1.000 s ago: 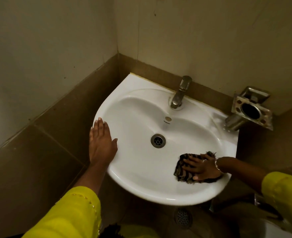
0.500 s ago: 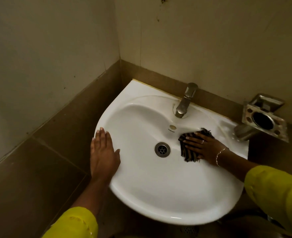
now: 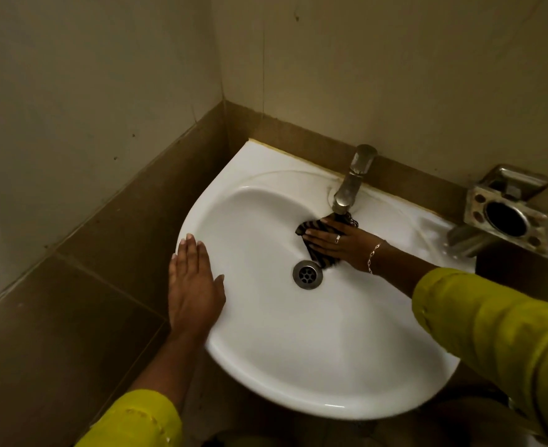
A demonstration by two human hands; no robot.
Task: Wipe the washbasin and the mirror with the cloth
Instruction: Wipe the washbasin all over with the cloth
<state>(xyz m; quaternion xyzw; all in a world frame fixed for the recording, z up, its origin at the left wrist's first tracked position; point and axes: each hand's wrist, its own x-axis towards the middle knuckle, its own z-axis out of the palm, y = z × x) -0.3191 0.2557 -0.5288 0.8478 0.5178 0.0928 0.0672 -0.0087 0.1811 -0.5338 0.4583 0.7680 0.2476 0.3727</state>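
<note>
Cloth (image 3: pixel 309 226) lies in our basin (image 3: pixel 282 333) between tap (image 3: pixel 350 185) and drain (image 3: pixel 307 274); we press it with the right hand (image 3: pixel 343 243), fingers straight. Our left hand (image 3: pixel 193 285) rests flat, fingers together, on the rim.

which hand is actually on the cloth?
The right hand: it presses the dark striped cloth against the white ceramic washbasin below the metal tap. The left hand rests flat on its left rim, holding nothing.
</note>
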